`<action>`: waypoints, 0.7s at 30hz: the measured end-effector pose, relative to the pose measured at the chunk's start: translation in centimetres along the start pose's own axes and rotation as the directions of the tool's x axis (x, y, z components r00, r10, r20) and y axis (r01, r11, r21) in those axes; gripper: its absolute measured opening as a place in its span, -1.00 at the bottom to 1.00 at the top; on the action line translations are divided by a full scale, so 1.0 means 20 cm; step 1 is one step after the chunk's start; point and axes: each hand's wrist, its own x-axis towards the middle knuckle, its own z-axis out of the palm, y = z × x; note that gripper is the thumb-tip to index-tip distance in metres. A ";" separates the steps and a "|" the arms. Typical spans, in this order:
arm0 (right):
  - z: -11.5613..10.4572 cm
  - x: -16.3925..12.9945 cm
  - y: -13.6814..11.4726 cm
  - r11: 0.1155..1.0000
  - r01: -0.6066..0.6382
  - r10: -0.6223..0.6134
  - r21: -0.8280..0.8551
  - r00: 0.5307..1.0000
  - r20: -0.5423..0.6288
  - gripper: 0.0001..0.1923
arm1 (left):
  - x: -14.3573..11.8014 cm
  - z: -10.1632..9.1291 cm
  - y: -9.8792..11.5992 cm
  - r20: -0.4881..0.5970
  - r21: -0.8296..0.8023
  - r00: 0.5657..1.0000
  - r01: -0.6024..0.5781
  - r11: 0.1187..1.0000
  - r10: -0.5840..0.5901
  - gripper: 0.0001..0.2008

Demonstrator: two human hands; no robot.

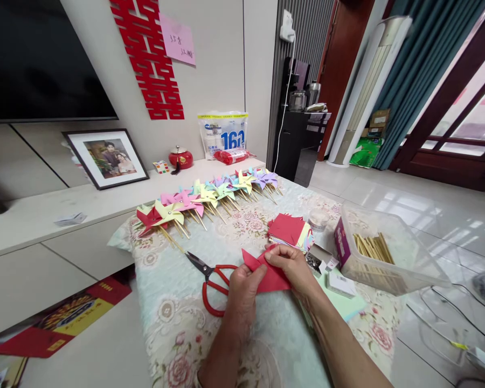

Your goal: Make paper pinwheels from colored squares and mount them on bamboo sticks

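Both my hands hold a folded red paper sheet (270, 276) over the table with the floral cloth (178, 323). My left hand (242, 293) pinches its lower left part, and my right hand (291, 265) grips its upper right edge. Red-handled scissors (210, 277) lie on the cloth just left of my left hand. A stack of red and coloured paper squares (288, 230) sits just beyond my right hand.
A row of several finished paper pinwheels (210, 196) on sticks lines the table's far edge. A clear plastic box with wooden sticks (382, 250) stands at the right, with a small box of pins (316, 262) and a small round container (318, 218) beside it.
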 end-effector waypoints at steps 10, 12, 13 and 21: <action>0.00 -0.01 -0.01 1.000 -0.009 0.009 -0.004 0.999 0.031 -0.74 | 0.02 -0.01 -0.01 -0.082 0.027 0.997 -0.014 1.000 0.016 -0.67; 0.00 -0.01 -0.03 0.999 0.030 -0.029 -0.023 1.000 0.008 -0.71 | 0.02 -0.01 0.01 -0.107 0.004 0.994 -0.029 1.000 0.030 -0.66; -0.01 -0.01 -0.03 0.997 0.065 -0.065 -0.033 0.998 -0.008 -0.71 | 0.02 -0.01 0.02 -0.118 -0.013 0.992 -0.042 0.999 0.040 -0.66; -0.05 0.01 -0.03 0.950 0.283 -0.270 -0.131 0.957 0.108 -0.86 | 0.00 -0.01 0.11 -0.171 -0.111 0.982 -0.099 0.989 0.079 -0.64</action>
